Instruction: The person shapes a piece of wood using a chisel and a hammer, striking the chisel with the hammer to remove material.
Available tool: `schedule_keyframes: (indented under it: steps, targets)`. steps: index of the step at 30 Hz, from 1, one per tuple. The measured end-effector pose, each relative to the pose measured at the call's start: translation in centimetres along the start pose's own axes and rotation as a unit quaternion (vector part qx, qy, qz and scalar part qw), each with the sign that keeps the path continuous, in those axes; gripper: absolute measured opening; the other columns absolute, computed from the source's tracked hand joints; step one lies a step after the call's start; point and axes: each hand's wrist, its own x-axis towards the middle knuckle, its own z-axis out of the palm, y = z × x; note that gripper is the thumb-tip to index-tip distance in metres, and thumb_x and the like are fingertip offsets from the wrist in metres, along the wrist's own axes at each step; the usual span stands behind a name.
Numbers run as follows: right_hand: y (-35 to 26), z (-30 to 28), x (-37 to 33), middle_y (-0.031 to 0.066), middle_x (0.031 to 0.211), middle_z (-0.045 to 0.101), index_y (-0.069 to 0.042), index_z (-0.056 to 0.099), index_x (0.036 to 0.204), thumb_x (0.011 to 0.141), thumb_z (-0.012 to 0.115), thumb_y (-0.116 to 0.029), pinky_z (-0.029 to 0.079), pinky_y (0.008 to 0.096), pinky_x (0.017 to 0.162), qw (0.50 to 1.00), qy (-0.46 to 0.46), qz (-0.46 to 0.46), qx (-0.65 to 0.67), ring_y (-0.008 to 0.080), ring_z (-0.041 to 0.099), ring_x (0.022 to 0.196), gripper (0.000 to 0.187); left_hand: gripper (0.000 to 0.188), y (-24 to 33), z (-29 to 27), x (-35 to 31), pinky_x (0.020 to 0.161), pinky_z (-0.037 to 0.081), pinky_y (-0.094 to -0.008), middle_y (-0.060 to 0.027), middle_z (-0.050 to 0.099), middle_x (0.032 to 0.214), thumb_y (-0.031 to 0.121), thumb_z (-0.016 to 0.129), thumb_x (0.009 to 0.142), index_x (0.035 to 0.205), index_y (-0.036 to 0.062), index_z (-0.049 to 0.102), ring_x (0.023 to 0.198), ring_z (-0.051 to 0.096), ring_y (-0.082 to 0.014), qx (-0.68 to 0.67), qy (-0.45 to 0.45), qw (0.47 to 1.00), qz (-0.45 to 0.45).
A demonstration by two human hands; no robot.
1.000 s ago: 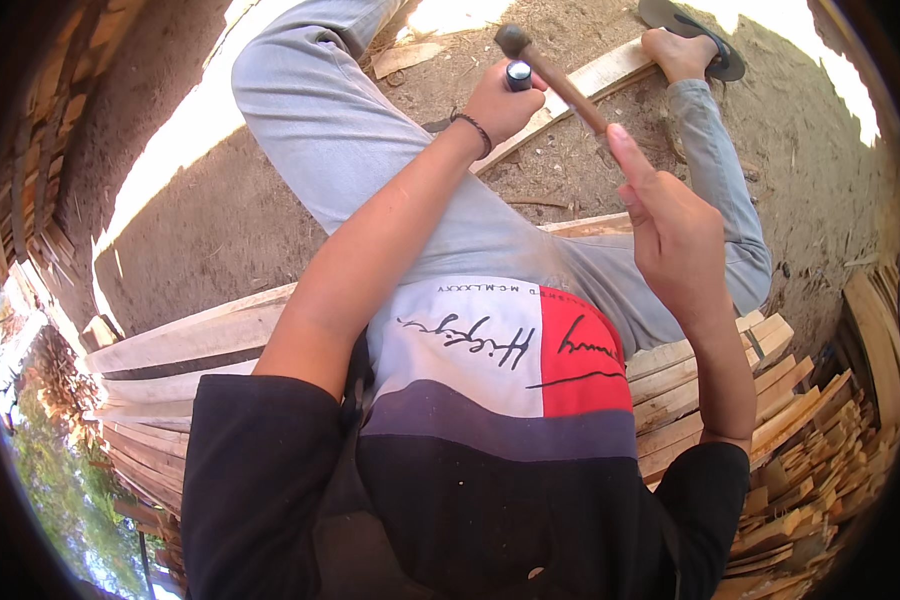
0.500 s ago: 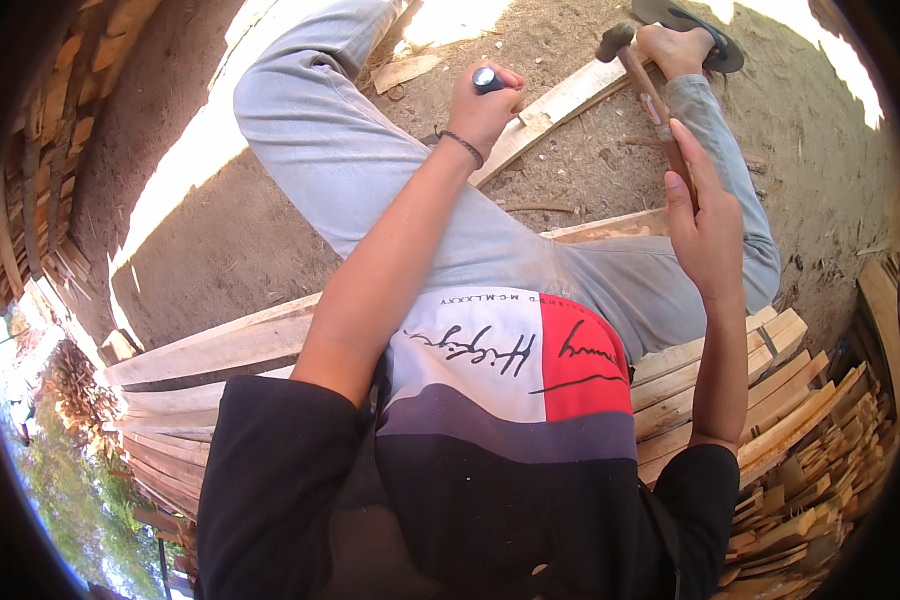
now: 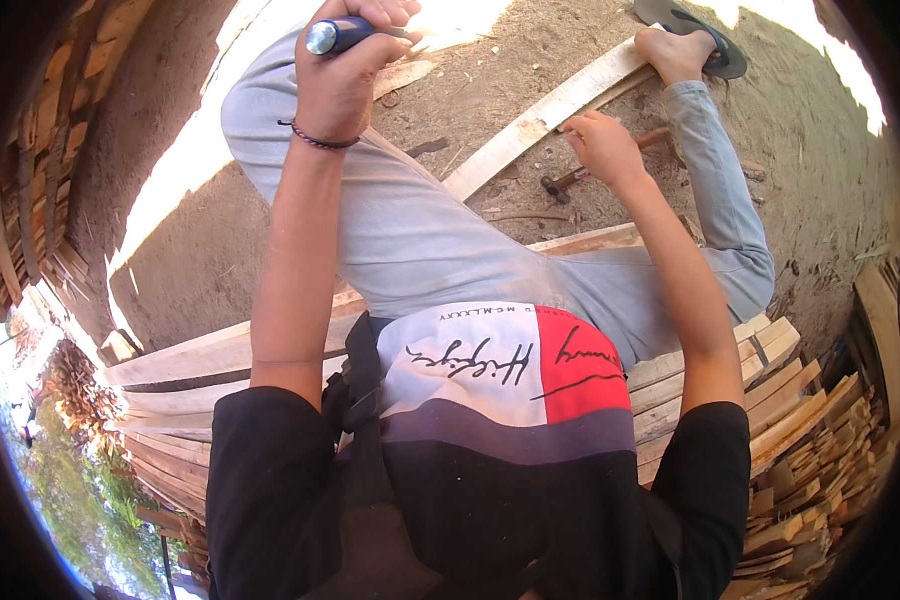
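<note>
My left hand (image 3: 342, 85) is raised at the upper left, closed around a chisel (image 3: 338, 37) with a dark blue handle and a metal cap; part of its blade shows past the fingers. Over on the right, my right hand (image 3: 610, 152) reaches to the edge of a pale wooden plank (image 3: 545, 118), fingers slightly bent and partly hidden, with no tool seen in them. A hammer (image 3: 657, 137) with a brown wooden handle lies on the dirt beneath that hand, its dark head toward me. The plank slants across the ground, its far end by my right foot.
I sit on stacked long boards (image 3: 210, 352) with my legs in light jeans spread around the plank. Split wood pieces (image 3: 805, 500) are piled at the lower right. Wood chips and offcuts (image 3: 405, 75) lie on the dirt. More timber (image 3: 45, 140) stands at the left rim.
My left hand has lifted the chisel off the plank, up and to the left. My right hand has let go of the hammer, now on the ground, and moved left to the plank.
</note>
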Motion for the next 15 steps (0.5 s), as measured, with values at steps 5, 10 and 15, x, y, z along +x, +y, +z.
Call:
schedule_keyframes:
  steps: [5,10,15]
  targets:
    - [-3.8,5.6,2.4,0.0157,0.1,0.068,-0.004,0.072,0.098,0.091,0.07,-0.023,0.055,0.0472,0.085,0.996,0.056,0.075,-0.013,0.036,0.065,0.097,0.02,0.027,-1.1,-3.5,-0.5,0.1,0.059,-0.056,-0.0102,0.06,0.105,-0.017,0.05,0.084,0.096,0.0056,0.058,0.129,0.057,-0.0372,-0.056,0.052,0.997,-0.014]
    - [-6.3,7.6,1.5,0.0164,0.098,0.068,-0.002,0.071,0.095,0.091,0.072,-0.024,0.053,0.0464,0.087,0.989,0.111,0.089,-0.03,0.0366,0.065,0.095,0.023,0.026,-3.1,-4.0,-1.2,0.098,0.06,-0.0542,-0.0105,0.06,0.106,-0.017,0.05,0.084,0.094,0.006,0.057,0.123,0.06,-0.0349,-0.061,0.115,0.991,-0.04]
    - [-7.7,6.9,2.2,0.0143,0.104,0.067,-0.005,0.072,0.101,0.095,0.067,-0.029,0.055,0.0462,0.086,0.989,0.051,0.133,-0.043,0.0336,0.065,0.099,0.025,0.024,-3.6,-3.4,-0.3,0.097,0.06,-0.053,-0.0098,0.06,0.106,-0.016,0.052,0.085,0.093,0.006,0.056,0.121,0.062,-0.0342,-0.042,0.107,0.993,-0.041]
